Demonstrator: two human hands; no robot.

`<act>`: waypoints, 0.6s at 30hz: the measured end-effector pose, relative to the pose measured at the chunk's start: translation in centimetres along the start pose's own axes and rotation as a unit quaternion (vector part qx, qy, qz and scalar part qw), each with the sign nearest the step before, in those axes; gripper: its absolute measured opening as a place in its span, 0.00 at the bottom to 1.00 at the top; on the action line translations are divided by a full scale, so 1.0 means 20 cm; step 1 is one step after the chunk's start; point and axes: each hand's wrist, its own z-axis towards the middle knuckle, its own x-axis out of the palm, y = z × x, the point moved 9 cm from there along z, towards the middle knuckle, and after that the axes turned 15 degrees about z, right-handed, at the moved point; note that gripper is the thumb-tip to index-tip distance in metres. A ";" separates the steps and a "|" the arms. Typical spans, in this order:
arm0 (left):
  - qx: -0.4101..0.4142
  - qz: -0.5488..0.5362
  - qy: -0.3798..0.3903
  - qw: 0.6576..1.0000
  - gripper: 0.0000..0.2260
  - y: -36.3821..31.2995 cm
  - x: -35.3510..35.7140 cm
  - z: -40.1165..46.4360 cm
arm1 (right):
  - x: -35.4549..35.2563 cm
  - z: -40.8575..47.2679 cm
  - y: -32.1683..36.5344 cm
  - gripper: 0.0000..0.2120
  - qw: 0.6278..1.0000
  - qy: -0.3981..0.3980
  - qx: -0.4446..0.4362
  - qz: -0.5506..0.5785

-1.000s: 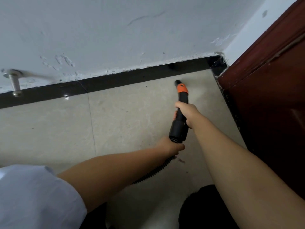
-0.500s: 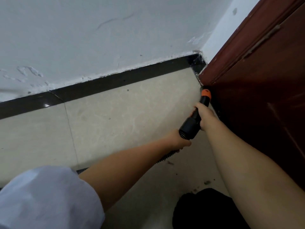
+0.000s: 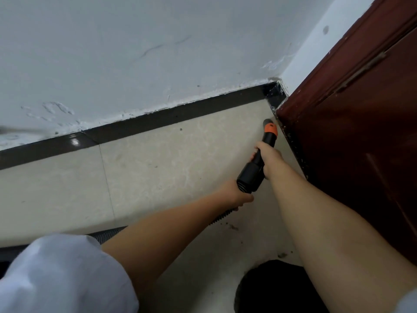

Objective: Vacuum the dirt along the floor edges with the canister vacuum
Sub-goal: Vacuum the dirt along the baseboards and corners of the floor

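A black vacuum nozzle [image 3: 259,161] with an orange collar points into the floor corner beside the door frame. Its tip [image 3: 268,122] sits on the beige tile close to the dark strip under the door. My right hand [image 3: 269,157] grips the nozzle's middle. My left hand [image 3: 237,195] holds the ribbed black hose [image 3: 222,216] just behind the nozzle's wide end. Specks of dirt [image 3: 291,141] line the edge under the door, and crumbs [image 3: 233,227] lie on the tile near my arms.
A dark red wooden door [image 3: 361,132] stands on the right. A black skirting strip [image 3: 158,123] runs under the white wall [image 3: 135,53] to the corner. More hose [image 3: 108,236] lies on the floor at lower left. A dark shape [image 3: 270,288] fills the bottom centre.
The nozzle swung right from the open tile toward the door edge, then pushed forward into the corner. Both hands kept their hold. The view shifted with it.
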 end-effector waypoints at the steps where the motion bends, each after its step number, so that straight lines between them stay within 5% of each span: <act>1: -0.008 0.010 0.002 1.000 0.15 -0.01 -0.03 -0.06 | 0.01 -0.06 0.01 0.05 1.000 -0.006 0.007 0.001; 10: -0.005 0.126 0.003 0.992 0.08 -0.41 -0.53 -0.87 | 0.14 -0.92 0.49 0.08 0.999 -0.043 0.026 -0.011; 18: -0.038 0.094 -0.057 0.993 0.11 -0.68 -0.79 -1.86 | 0.31 -2.00 0.88 0.06 0.999 0.052 -0.011 -0.007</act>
